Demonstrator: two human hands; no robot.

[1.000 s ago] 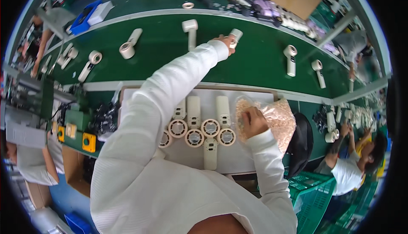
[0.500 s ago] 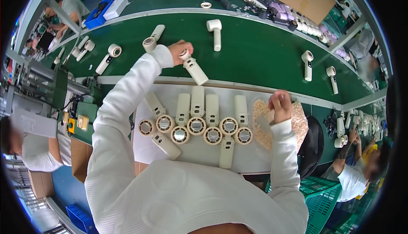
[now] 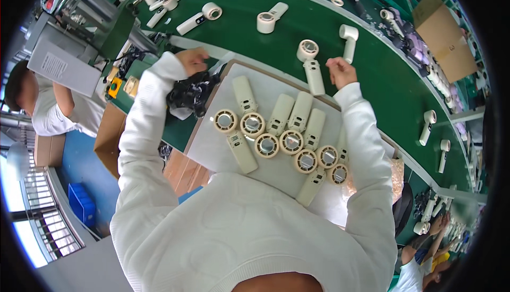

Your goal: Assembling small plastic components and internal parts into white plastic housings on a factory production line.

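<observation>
My left hand (image 3: pixel 192 61) is above a bundle of black cables or plastic bag (image 3: pixel 194 93), left of the white work board (image 3: pixel 207 142); its fingers are loosely bent and apart, holding nothing visible. Over the board's far edge, my right hand (image 3: pixel 341 73) has its fingers curled in, with nothing seen in them. Just left of it, a cream handheld fan (image 3: pixel 314 77) lies with its round head away from me and its handle at the board's edge. Several cream fans (image 3: pixel 291 142) with mirror-like round centres lie on the board, handles pointing both ways.
Beyond the board runs a green conveyor belt (image 3: pixel 239 37) with scattered fans, including a white one (image 3: pixel 348 42) near my right hand. My right sleeve partly covers a bag of small pale parts (image 3: pixel 397 179). A cardboard box (image 3: pixel 443 37) stands far right; a co-worker (image 3: pixel 53 106) is at left.
My left hand has let go of the fan, which now lies at the belt's edge, and has moved left. My right hand has moved up beside that fan. The view has turned.
</observation>
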